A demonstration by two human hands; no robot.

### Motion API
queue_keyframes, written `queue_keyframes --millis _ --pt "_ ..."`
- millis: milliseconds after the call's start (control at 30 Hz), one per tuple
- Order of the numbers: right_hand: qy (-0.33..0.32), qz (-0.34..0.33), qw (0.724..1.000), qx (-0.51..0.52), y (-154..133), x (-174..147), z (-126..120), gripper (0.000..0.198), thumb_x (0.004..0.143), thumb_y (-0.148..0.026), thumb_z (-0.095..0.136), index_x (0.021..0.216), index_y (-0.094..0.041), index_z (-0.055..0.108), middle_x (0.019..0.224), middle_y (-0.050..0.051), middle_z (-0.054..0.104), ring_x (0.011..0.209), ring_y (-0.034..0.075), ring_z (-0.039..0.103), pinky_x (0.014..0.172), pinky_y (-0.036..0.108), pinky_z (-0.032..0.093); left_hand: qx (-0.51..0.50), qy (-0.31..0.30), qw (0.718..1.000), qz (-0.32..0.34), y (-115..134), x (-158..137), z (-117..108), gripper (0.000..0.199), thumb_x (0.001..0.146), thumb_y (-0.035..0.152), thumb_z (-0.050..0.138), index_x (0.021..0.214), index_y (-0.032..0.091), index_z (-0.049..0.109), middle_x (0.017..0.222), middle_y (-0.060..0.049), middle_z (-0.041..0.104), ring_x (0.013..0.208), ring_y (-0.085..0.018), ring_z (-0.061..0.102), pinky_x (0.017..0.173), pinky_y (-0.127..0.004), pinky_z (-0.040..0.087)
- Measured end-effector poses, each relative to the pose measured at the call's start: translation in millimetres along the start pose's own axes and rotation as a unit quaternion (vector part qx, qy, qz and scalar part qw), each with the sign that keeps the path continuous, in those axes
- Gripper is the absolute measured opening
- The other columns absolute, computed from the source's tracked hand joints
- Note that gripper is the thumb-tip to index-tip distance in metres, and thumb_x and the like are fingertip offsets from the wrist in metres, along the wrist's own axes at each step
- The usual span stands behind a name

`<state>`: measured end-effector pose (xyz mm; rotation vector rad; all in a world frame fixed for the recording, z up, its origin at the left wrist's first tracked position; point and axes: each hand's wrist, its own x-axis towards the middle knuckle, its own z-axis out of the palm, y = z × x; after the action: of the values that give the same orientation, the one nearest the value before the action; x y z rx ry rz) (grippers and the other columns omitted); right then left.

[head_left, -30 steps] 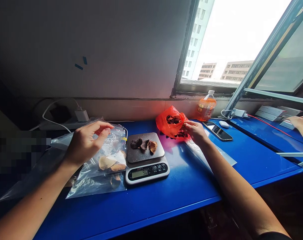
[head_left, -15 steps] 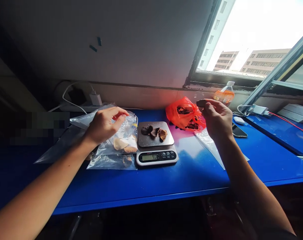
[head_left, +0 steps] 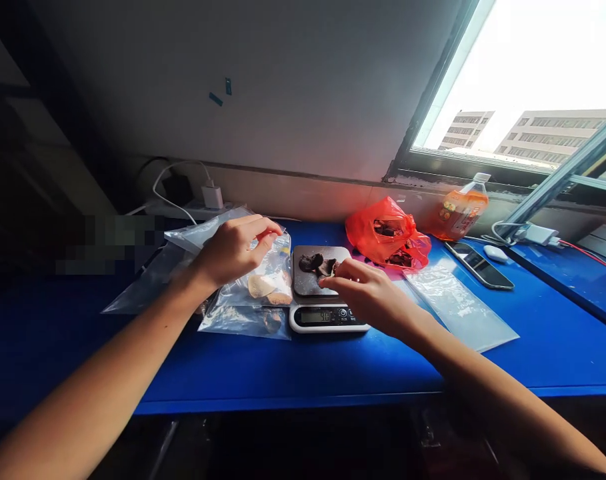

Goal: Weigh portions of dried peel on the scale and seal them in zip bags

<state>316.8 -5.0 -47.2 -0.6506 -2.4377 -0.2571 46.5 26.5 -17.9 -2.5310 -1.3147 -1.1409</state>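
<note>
My right hand [head_left: 365,287] is over the steel plate of a small digital kitchen scale [head_left: 307,287], its fingers closed in a pinch at a dark dried slice [head_left: 327,267]. Further dark slices [head_left: 310,261] lie on the plate; my fingers hide its right part. The display [head_left: 317,316] seems to read 9.0. My left hand [head_left: 240,250] hovers above clear plastic bags [head_left: 243,320], fingers loosely curled, thumb slightly apart, nothing seen in it. Pale and brown slices [head_left: 270,288] show through the bags. A red plastic bag [head_left: 375,233] with dark pieces stands behind the scale, to the right.
On the blue table [head_left: 233,380], a flat clear bag [head_left: 463,303] lies at right, near a phone [head_left: 480,265] and a white oval object [head_left: 495,253]. A bottle [head_left: 463,210] stands by the wall. Chargers [head_left: 212,197] with cables are at the back left and right.
My right hand has come left and down from beside the red bag to the scale plate, bringing a dark slice. My left hand stays above the bags. The view has shifted slightly.
</note>
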Motion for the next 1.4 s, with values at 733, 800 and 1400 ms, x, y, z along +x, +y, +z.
queue_keyframes --millis 733,800,1400 --pt "0.262 0.246 0.928 0.102 28.8 2.4 -1.1 0.020 0.086 -0.019 0.060 0.101 -0.023 0.072 0.093 0.006 0.065 0.082 0.018 0.066 0.071 0.033 0.058 0.010 -0.025 1.000 -0.015 6.4 -0.5 4.2 0.026 0.090 0.032 0.047 0.088 0.020 0.070 0.093 -0.005 0.075 0.086 -0.020 0.068 0.084 -0.032 0.051" --pt "0.277 0.281 0.913 0.103 39.0 -0.1 -5.1 0.023 0.084 -0.020 0.060 0.105 -0.022 0.071 0.095 0.006 0.066 0.083 0.019 0.068 0.074 0.035 0.059 0.014 -0.025 0.999 -0.027 3.6 0.0 4.2 0.026 0.089 0.033 0.047 0.088 0.021 0.071 0.093 -0.004 0.075 0.085 -0.020 0.068 0.085 -0.032 0.051" --pt "0.179 0.441 0.877 -0.067 147.8 -55.5 12.2 0.035 0.064 -0.009 0.050 0.087 -0.012 0.076 0.086 0.011 0.073 0.074 0.021 0.065 0.075 0.034 0.050 0.013 -0.034 0.999 -0.036 -10.6 -0.7 8.7 0.022 0.089 0.030 0.050 0.090 0.024 0.072 0.095 -0.002 0.075 0.084 -0.020 0.066 0.080 -0.029 0.047"
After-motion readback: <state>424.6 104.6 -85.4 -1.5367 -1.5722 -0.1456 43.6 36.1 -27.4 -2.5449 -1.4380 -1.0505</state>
